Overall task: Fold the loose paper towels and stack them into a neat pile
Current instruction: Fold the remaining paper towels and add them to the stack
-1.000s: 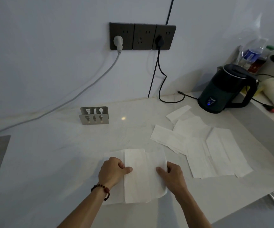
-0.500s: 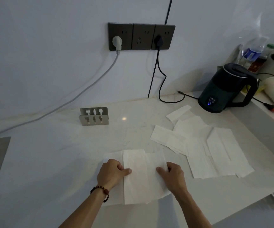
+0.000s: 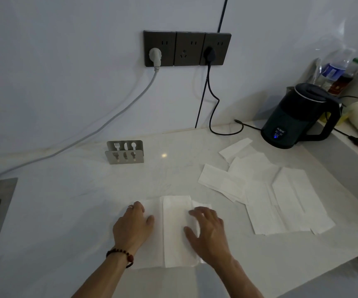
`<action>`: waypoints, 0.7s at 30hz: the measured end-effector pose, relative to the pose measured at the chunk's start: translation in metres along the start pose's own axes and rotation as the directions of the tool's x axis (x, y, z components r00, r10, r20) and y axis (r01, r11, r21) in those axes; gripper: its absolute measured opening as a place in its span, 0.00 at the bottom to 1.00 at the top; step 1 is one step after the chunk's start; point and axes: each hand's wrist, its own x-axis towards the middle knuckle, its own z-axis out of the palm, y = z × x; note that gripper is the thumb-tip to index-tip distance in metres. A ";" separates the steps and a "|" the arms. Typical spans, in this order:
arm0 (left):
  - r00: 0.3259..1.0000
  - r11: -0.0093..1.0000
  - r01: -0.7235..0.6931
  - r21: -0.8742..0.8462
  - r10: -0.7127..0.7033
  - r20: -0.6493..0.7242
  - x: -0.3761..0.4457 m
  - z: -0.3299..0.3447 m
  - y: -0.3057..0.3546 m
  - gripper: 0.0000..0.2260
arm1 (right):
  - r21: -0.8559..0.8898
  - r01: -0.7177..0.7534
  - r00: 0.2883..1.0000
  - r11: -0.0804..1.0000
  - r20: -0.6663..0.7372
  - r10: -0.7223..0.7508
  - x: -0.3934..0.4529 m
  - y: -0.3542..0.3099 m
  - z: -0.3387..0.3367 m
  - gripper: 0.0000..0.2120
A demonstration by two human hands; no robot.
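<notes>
Directly between the two hands lies the paper towel (image 3: 177, 231) being folded, flat on the table (image 3: 66, 211), with one panel already turned over its middle and a strip left uncovered on each side. The left hand (image 3: 131, 226) rests on the left strip, fingers loosely bent and pressing down rather than gripping. The right hand (image 3: 208, 229) lies spread on the right part, fingers fairly straight, holding nothing.

Such a sheet is probably very light, limp and easy to tear or crease; it would slide on the smooth table, so it seems best pinned with flat fingers and lifted by an edge or corner, not bunched.

Off to the right of the right hand, the loose towels (image 3: 266, 194) lie overlapping, well apart from the one in work; how many there are cannot be counted. Beyond them stands a dark kettle (image 3: 296, 117), and past the left hand a small metal holder (image 3: 125, 152).

The towel's right edge is hidden under the right hand, and its near corner is blurred. No finished pile is visible.
</notes>
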 end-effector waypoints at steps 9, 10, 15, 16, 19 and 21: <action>0.995 0.998 0.057 -0.017 -0.055 0.088 0.004 0.004 -0.013 0.13 | -0.149 0.219 0.897 0.964 0.420 -0.139 -0.003 -0.024 0.009 0.34; 0.994 0.997 0.061 -0.040 -0.057 0.097 0.003 0.005 -0.014 0.13 | -0.155 0.220 0.886 0.963 0.446 -0.130 -0.003 -0.025 0.008 0.35; 0.982 0.887 0.154 -0.436 -0.090 0.164 0.005 -0.006 -0.014 0.08 | -0.170 0.212 0.874 0.962 0.474 -0.109 -0.001 -0.024 0.006 0.37; 0.977 0.846 0.166 -0.506 -0.073 0.199 0.006 -0.011 -0.013 0.09 | -0.170 0.209 0.875 0.963 0.472 -0.106 0.000 -0.023 0.006 0.37; 0.942 0.667 0.217 -0.713 0.050 0.333 0.002 -0.030 -0.004 0.10 | -0.153 0.189 0.875 0.970 0.474 -0.096 0.001 -0.024 0.004 0.37; 0.900 0.535 0.275 -0.799 0.149 0.409 -0.003 -0.038 0.008 0.10 | -0.093 0.141 0.897 0.986 0.433 -0.087 0.002 -0.024 0.003 0.32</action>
